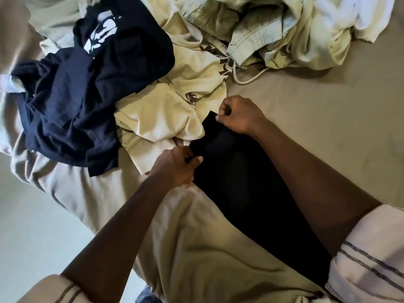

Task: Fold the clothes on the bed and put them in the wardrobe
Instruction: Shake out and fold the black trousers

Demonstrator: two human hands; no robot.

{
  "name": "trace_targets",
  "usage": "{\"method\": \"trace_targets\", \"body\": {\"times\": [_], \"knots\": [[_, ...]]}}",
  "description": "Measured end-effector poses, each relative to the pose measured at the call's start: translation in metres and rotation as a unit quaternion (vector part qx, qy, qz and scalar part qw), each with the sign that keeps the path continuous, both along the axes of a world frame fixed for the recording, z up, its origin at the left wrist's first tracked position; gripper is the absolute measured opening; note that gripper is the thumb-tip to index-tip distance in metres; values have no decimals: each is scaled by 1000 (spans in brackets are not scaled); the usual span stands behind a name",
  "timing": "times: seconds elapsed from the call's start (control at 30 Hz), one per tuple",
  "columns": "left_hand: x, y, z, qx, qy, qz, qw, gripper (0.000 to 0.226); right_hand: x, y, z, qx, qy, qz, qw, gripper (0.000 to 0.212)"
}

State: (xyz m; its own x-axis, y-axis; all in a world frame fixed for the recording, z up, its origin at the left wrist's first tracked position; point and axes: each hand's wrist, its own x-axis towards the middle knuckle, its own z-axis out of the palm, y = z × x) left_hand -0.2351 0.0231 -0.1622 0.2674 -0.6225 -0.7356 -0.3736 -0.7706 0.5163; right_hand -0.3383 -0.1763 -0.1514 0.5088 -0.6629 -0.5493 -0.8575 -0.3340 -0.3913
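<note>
A black garment (251, 193) lies flat on the bed (328, 110), its long axis running from the person's near right toward the clothes heap, where the left hand (177, 166) and right hand (238, 115) each pinch a corner of its far end with curled fingers. That end touches a cream jersey (164, 112), a crumpled navy shirt (76, 110) lying left of it. Bare sheet lies open on the garment's right; the bed's edge and floor (32, 237) are at left.

Dim, soft light; wide-angle bending at edges, slight blur throughout.
</note>
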Motion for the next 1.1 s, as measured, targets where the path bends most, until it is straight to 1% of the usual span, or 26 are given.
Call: {"method": "trace_targets", "body": {"times": [0.07,0.1,0.13,0.17,0.23,0.27,0.33,0.37,0.4,0.43,0.47,0.5,0.53,0.57,0.6,0.67,0.73,0.8,0.87,0.93,1.0,1.1], "knots": [[11,2,-2,-12,101,104,989,30,4,-4,2,23,-35,-9,999,13],[20,4,-3,-21,127,143,981,31,6,-5,4,17,-54,-20,998,12],[28,6,-5,-31,129,158,979,33,6,-6,5,-3,-71,-30,997,12],[36,8,-7,-44,104,152,982,35,6,-5,4,-31,-80,-36,996,13],[46,11,-10,-53,1,99,994,40,7,0,0,-83,-68,-24,994,16],[46,12,-10,-47,-35,80,995,40,8,5,-3,-102,-57,-15,993,18],[42,11,-8,-59,-62,77,993,36,8,12,-12,-119,-49,-11,992,24],[38,10,-6,-66,-83,69,992,35,9,13,-13,-111,-52,-28,992,27],[34,9,-5,-68,-106,56,990,37,10,12,-12,-90,-66,-61,992,29],[32,11,-5,-71,-122,45,989,38,11,9,-10,-44,-102,-102,989,30],[29,12,-5,-75,-133,40,987,37,10,5,-6,20,-148,-148,978,28],[27,15,-7,-83,-141,35,986,34,6,1,-1,92,-194,-190,958,26],[25,17,-9,-93,-148,32,984,30,0,-2,5,156,-222,-214,939,24],[24,19,-12,-102,-154,29,982,27,-6,-4,8,193,-226,-213,931,24],[23,20,-13,-106,-159,29,981,26,-11,-6,9,186,-204,-190,942,27],[21,20,-13,-105,-170,38,979,24,-11,-5,6,94,-165,-138,972,27],[19,20,-13,-109,-181,41,977,22,1,1,2,27,-194,-146,970,26],[17,21,-11,-120,-196,50,972,17,17,7,-3,-13,-210,-138,968,29],[13,24,-9,-132,-201,77,968,16,27,11,-7,0,-189,-121,974,29],[11,24,-7,-132,-190,114,966,22,33,8,-4,25,-170,-145,974,31],[7,20,-6,-113,-176,141,968,27,33,2,2,42,-127,-141,981,39],[-2,15,-7,-82,-174,113,975,54,36,0,9,28,7,-16,999,54]]}}
